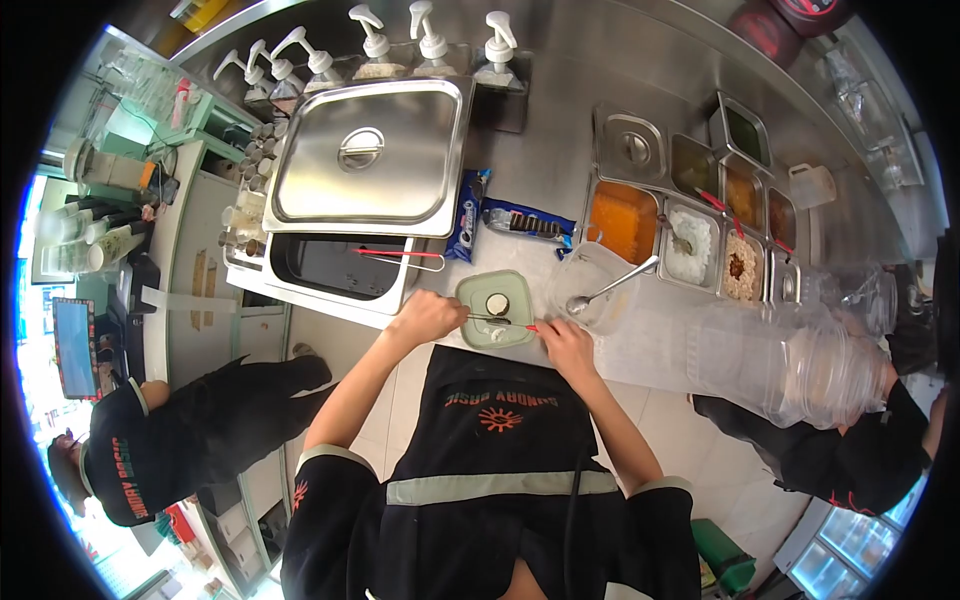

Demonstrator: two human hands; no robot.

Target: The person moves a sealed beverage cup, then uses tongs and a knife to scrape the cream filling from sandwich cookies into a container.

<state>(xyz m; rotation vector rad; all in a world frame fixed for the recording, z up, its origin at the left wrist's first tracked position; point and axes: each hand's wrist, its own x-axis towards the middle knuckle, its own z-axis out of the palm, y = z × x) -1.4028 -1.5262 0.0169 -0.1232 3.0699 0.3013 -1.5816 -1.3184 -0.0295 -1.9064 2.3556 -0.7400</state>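
Over one green tray (pixel 467 336), the left hand (pixel 428 316) grips a metal utensil (pixel 480 317) and the right hand (pixel 568 346) a red-handled one (pixel 531 327), their overlapping ends hard to make out. Inside lies one white-topped round piece (pixel 497 304); beyond are two blue packets (pixel 468 215).

Orange-red "SUNDAY BASIC" on the black apron (pixel 500 400) and on a co-worker's black top (pixel 122 458)

a biscuit (pixel 497 303) is set in the dish (pixel 520 288) — the pan (pixel 400 291) is placed left, the food containers (pixel 661 215) right, the pump bottles (pixel 433 46) behind
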